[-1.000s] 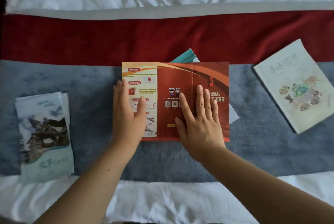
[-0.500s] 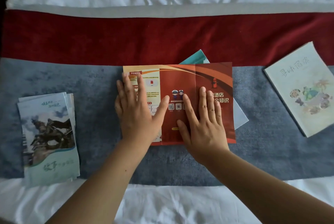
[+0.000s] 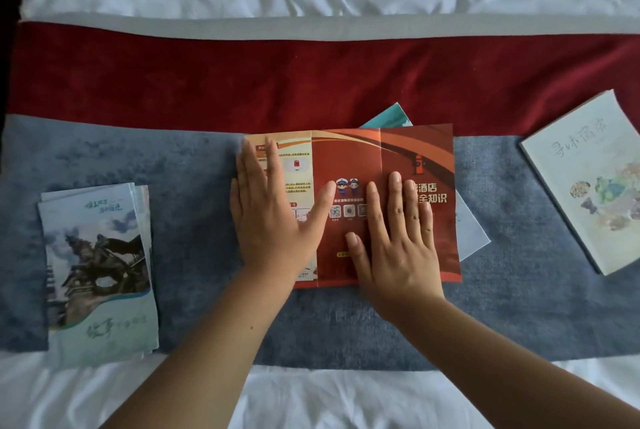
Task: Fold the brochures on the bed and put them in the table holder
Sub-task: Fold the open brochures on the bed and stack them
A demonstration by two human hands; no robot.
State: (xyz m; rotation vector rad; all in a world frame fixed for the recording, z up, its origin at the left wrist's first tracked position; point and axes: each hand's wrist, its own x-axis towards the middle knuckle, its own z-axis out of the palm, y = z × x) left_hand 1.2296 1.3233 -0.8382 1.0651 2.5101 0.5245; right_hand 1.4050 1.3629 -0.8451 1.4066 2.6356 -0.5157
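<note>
Both hands, left hand [image 3: 273, 217] and right hand [image 3: 398, 238], press flat-fingered on the red brochure [image 3: 415, 158] mid-runner; blue runner [image 3: 194, 186] lies bare toward the folded stack [image 3: 97, 272].

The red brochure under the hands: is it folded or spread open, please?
Spread open: the red brochure shows three panels side by side, lying flat.
</note>
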